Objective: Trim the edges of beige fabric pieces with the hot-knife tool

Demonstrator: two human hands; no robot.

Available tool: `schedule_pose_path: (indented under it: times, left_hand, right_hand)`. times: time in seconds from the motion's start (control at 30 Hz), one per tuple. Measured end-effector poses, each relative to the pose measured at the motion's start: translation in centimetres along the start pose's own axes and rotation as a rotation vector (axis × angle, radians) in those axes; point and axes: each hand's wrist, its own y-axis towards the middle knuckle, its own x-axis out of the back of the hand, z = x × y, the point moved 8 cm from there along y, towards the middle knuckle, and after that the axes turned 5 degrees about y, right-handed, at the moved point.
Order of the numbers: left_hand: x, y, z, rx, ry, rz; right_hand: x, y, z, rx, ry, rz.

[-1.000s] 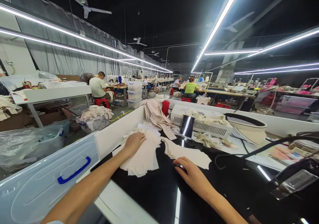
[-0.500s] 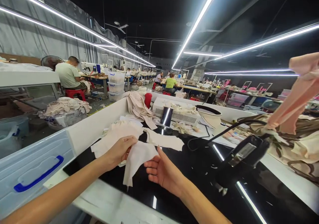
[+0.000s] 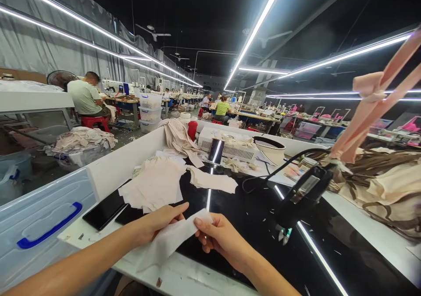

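A pale fabric piece is stretched between my hands over the front edge of the black glossy surface. My left hand is closed on its left part, thumb pointing right. My right hand pinches its upper right corner between thumb and fingers. Just beyond my left hand lies a stack of pale fabric pieces. A single narrow cut piece lies flat to the right of that stack.
A black cutting device hangs at the right, with pink cloth strips tied above. Blue-handled bins stand left. A black cylinder and white box are at the back. A person sits at far left.
Both hands have moved down and nearer with the fabric. My right hand has gone from open fingers to a pinch on its corner. A dark flat object now shows left of the stack.
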Motion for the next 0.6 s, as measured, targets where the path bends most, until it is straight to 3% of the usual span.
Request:
schedule_pose_path:
  times: [0.17, 0.3, 0.6]
  left_hand:
    - [-1.9, -0.8, 0.7, 0.092, -0.068, 0.114]
    - [-3.9, -1.0, -0.7, -0.051, -0.168, 0.243]
    - [-2.6, -0.9, -1.4, -0.115, -0.077, 0.033]
  right_hand:
    - [0.1, -1.2, 0.0, 0.034, -0.051, 0.001]
    - [0.7, -1.9, -0.8, 0.015, -0.083, 0.005]
    - [1.7, -3.0, -2.0, -0.045, -0.097, -0.063]
